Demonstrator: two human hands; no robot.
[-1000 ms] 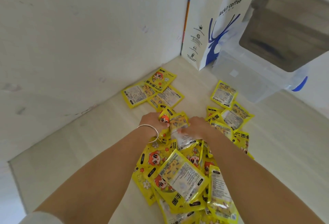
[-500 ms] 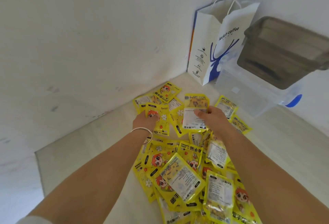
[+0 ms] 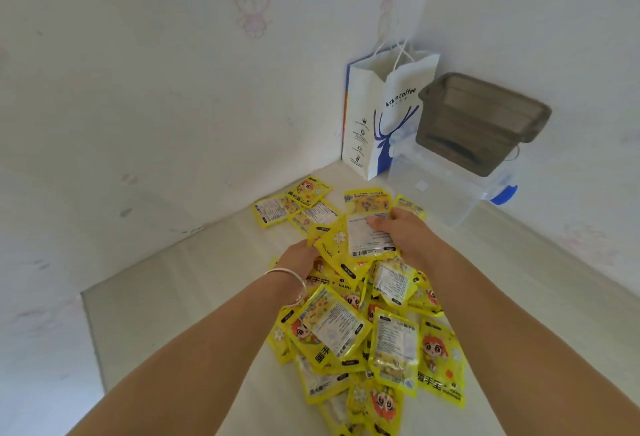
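— Now, entry one: what is the right grip (image 3: 406, 235) carrying?
— It is pinching one yellow packet (image 3: 365, 219), closing over the white printed back. The packet is being held just above the centre of the frame, over the far end of the heap.
— Entry two, the left grip (image 3: 298, 258)?
— Its fingers are curling round the left edge of a flower-printed packet (image 3: 336, 244), left of centre, which is tucking under the first one. A silver bangle (image 3: 290, 279) is sitting on that wrist.
— Stock remaining?
— A heap of yellow packets (image 3: 367, 342) is lying on the pale surface (image 3: 194, 297), running from the centre to the bottom edge between the forearms. Three more packets (image 3: 294, 205) are lying flat by the wall (image 3: 138, 89), upper centre.
— Other fixtures?
— A white paper bag (image 3: 377, 116) with a blue deer is standing in the corner, upper right. Beside it a clear storage box (image 3: 443, 189) is bearing a grey tub (image 3: 481, 123).
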